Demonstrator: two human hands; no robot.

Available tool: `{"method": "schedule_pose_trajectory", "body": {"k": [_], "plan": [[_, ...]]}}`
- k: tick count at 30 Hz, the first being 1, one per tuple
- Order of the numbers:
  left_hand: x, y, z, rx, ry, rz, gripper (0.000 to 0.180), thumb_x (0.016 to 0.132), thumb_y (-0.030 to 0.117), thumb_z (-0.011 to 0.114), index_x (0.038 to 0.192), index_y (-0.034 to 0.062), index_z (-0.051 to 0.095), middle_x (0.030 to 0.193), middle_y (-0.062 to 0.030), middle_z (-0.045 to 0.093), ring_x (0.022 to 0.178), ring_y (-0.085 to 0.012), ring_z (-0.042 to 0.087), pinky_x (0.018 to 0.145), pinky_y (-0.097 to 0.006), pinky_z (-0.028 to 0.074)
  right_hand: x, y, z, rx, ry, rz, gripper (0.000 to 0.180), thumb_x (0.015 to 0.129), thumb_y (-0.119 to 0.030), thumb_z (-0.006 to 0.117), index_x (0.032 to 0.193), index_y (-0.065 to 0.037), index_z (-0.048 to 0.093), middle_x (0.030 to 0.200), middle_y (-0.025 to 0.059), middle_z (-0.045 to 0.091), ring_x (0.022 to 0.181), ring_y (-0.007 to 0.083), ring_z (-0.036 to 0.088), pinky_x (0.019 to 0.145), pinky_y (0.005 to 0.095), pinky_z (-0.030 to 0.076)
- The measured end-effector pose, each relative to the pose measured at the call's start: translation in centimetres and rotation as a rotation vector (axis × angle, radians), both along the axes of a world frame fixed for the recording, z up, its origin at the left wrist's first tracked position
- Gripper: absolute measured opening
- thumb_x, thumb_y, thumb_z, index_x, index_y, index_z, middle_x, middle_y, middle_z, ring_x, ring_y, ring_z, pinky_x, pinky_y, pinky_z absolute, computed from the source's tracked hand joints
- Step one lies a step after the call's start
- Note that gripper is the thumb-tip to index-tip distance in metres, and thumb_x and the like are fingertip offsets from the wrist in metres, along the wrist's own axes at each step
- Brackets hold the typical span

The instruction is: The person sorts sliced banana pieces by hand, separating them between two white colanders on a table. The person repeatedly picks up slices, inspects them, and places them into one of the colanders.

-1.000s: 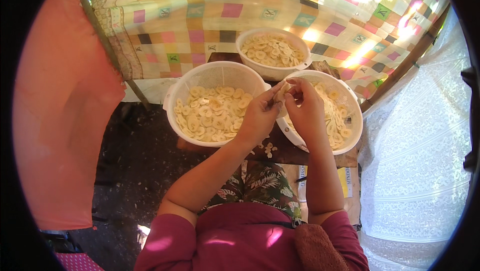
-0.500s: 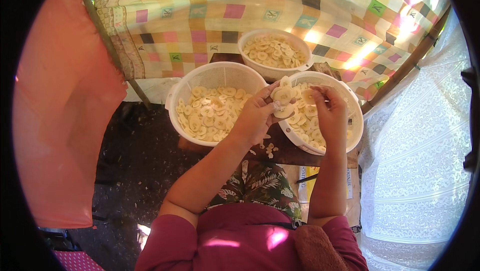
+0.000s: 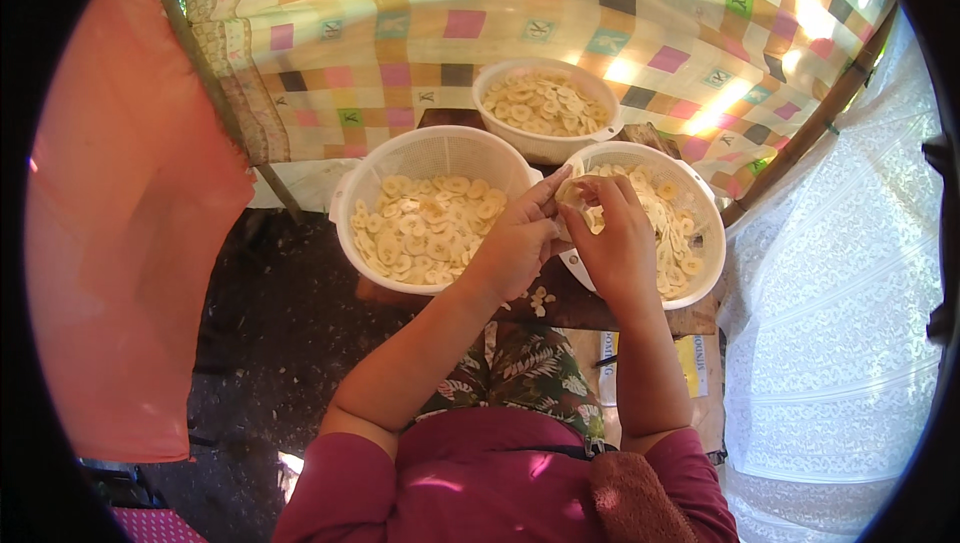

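Note:
My left hand (image 3: 515, 243) is closed around a small bunch of banana slices (image 3: 571, 195), thin, round and pale yellow, held above the gap between two baskets. Against that bunch, the bent fingers of my right hand (image 3: 622, 243) pinch at a slice; the fingers partly hide it. Below and beyond my right hand is the right white basket (image 3: 712, 268), with many slices inside. Left of my left hand stands the left white basket (image 3: 400, 151), its slices spread over the bottom. A third white basket (image 3: 535, 147) sits at the back, heaped with slices.
The baskets rest on a dark wooden table (image 3: 590, 315), with several small scraps (image 3: 541, 300) near its front. A checked sheet (image 3: 440, 33) hangs behind, a red sheet (image 3: 130, 243) at left and white lace cloth (image 3: 830, 343) at right. A brown towel (image 3: 640, 498) lies across my lap.
My right hand has moved left from over the right basket to the slices in my left hand. The left hand stays in nearly the same place, still holding the bunch.

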State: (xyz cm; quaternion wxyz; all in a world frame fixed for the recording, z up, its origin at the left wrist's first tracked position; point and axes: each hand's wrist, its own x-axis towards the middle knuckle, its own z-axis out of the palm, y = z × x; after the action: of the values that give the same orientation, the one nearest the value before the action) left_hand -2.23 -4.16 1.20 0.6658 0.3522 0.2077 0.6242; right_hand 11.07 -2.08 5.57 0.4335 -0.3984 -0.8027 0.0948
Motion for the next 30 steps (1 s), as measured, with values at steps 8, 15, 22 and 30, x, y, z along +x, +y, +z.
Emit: {"method": "schedule_pose_trajectory", "body": {"k": [8,15,22,30], "plan": [[-0.2,0.3,0.4,-0.031,-0.047,0.082,0.049,0.097,-0.004,0.042,0.145,0.0000,0.033,0.133,-0.0142,0.052,0.116,-0.0225,0.059,0.098,-0.037,0.053,1.4,1.6,-0.9,-0.186,0.223,0.122,0.016,0.088,-0.006,0.063,0.102,0.000,0.067,0.095,0.0156,0.068,0.081,0.0273,0.067,0.071,0.0337,0.052],[-1.3,1.0,0.4,-0.035,-0.050,0.130,0.048,0.097,-0.004,0.041,0.144,-0.0006,0.033,0.134,-0.0178,0.051,0.120,-0.0268,0.057,0.100,-0.040,0.053,4.2,5.2,0.3,0.077,0.143,-0.132,0.017,0.088,-0.011,0.066,0.100,0.000,0.070,0.096,0.0146,0.068,0.084,0.0268,0.066,0.075,0.0343,0.051],[0.0,0.8,0.2,-0.017,0.200,0.221,0.054,0.095,-0.008,0.042,0.147,0.0009,0.031,0.136,-0.0150,0.051,0.118,-0.0200,0.057,0.091,-0.032,0.054,-0.3,1.8,-0.5,-0.027,0.047,0.112,0.028,0.083,-0.009,0.070,0.108,0.000,0.065,0.096,0.0124,0.065,0.088,0.0244,0.065,0.079,0.0346,0.050],[-1.3,0.5,0.2,0.033,0.056,0.248,0.057,0.092,-0.010,0.040,0.147,-0.0003,0.028,0.138,-0.0172,0.048,0.121,-0.0234,0.055,0.097,-0.035,0.052,-2.0,2.0,-0.1,-0.082,0.075,0.114,0.020,0.087,-0.011,0.064,0.104,-0.001,0.065,0.097,0.0158,0.066,0.089,0.0337,0.064,0.077,0.0394,0.051]]}}
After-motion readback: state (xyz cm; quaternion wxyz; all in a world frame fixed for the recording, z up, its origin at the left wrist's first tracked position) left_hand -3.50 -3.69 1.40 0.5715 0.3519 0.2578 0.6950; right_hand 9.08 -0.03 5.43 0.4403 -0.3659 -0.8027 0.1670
